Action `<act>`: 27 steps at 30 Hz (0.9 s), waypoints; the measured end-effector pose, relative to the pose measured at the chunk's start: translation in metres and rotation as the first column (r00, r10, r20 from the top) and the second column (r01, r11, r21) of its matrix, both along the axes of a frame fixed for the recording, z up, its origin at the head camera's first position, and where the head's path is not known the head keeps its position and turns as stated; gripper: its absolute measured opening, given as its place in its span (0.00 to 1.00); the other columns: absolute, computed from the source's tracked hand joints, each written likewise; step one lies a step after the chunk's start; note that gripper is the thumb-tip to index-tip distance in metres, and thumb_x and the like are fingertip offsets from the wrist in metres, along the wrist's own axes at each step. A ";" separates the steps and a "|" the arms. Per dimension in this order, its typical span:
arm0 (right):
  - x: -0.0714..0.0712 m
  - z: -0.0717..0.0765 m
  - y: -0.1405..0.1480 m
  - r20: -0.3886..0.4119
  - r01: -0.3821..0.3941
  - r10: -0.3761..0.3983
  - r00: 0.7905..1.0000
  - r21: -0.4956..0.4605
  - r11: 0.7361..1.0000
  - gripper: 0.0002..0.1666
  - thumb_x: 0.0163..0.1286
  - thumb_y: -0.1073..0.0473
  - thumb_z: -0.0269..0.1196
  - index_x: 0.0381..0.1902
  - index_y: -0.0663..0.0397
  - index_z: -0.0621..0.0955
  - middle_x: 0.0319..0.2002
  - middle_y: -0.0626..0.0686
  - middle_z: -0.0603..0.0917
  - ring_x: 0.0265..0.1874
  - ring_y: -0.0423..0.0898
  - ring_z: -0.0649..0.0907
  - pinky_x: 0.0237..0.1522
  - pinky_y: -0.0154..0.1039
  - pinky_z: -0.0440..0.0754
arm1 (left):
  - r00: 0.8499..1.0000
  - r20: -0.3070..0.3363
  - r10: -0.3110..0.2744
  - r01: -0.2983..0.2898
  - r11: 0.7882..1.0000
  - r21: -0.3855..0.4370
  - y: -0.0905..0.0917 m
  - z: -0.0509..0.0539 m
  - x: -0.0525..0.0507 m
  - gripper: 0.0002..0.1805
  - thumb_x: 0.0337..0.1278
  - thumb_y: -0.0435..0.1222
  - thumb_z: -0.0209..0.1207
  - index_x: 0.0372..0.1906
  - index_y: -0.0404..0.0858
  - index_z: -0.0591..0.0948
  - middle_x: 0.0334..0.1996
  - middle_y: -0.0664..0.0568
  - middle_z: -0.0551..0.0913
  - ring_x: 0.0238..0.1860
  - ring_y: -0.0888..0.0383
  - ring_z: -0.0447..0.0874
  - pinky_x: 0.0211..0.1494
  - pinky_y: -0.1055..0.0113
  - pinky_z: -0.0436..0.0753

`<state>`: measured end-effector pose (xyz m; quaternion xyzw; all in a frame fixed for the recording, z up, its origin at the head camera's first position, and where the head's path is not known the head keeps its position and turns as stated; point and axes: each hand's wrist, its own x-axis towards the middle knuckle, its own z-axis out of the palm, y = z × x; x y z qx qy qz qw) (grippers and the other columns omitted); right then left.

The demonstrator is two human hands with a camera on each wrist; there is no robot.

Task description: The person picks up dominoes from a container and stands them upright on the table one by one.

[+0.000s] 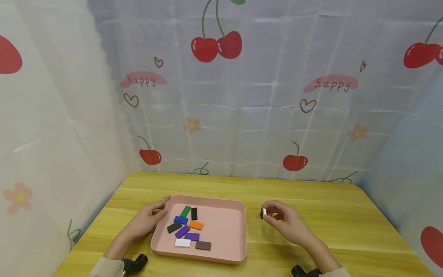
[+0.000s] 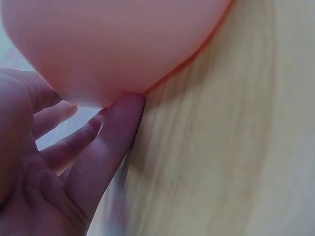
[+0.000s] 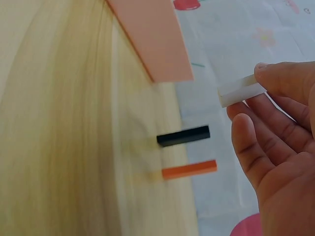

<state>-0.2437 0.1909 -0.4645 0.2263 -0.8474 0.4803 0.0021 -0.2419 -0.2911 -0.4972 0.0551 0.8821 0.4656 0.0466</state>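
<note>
My left hand (image 1: 146, 221) rests against the left wall of a pink tray (image 1: 221, 231), its fingers touching the side, as the left wrist view also shows with the hand (image 2: 74, 157) at the tray's wall (image 2: 113, 44). To the right of the tray, my right hand (image 1: 290, 225) pinches a white block (image 1: 264, 214) between thumb and fingertips. A black block (image 1: 261, 213) stands just beside it. In the right wrist view the hand (image 3: 280, 132) holds the white block (image 3: 242, 92) above the upright black block (image 3: 183, 136) and an orange block (image 3: 189, 169).
Inside the tray lie several flat blocks, among them a green (image 1: 185, 211), an orange (image 1: 196, 225), a white (image 1: 182, 243) and a brown one (image 1: 203, 245). The wooden table (image 1: 311, 192) ends at a printed curtain (image 1: 242, 134) behind and at both sides.
</note>
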 end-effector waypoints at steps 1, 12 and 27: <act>0.000 -0.001 0.002 0.000 0.009 -0.009 1.000 -0.002 1.000 0.15 0.71 0.60 0.69 0.54 0.57 0.83 0.48 0.56 0.88 0.46 0.39 0.86 0.47 0.35 0.86 | 1.000 0.002 0.000 0.000 1.000 0.001 0.000 0.000 0.000 0.28 0.80 0.44 0.53 0.79 0.53 0.66 0.75 0.39 0.71 0.68 0.43 0.76 0.62 0.54 0.84; -0.004 -0.008 0.021 0.046 0.092 -0.090 0.995 -0.041 0.995 0.19 0.72 0.59 0.69 0.57 0.60 0.82 0.53 0.58 0.86 0.49 0.36 0.85 0.48 0.32 0.86 | 1.000 -0.002 -0.014 0.014 1.000 -0.004 -0.001 0.000 0.000 0.28 0.80 0.43 0.52 0.79 0.53 0.66 0.76 0.40 0.69 0.69 0.42 0.76 0.61 0.57 0.85; -0.013 -0.020 0.041 0.087 0.161 -0.158 0.984 -0.028 0.987 0.20 0.72 0.60 0.68 0.59 0.60 0.81 0.53 0.59 0.87 0.49 0.42 0.85 0.45 0.32 0.85 | 1.000 -0.020 -0.018 0.017 0.999 -0.042 -0.001 0.001 -0.001 0.29 0.80 0.44 0.52 0.80 0.52 0.66 0.76 0.41 0.69 0.69 0.41 0.75 0.63 0.54 0.84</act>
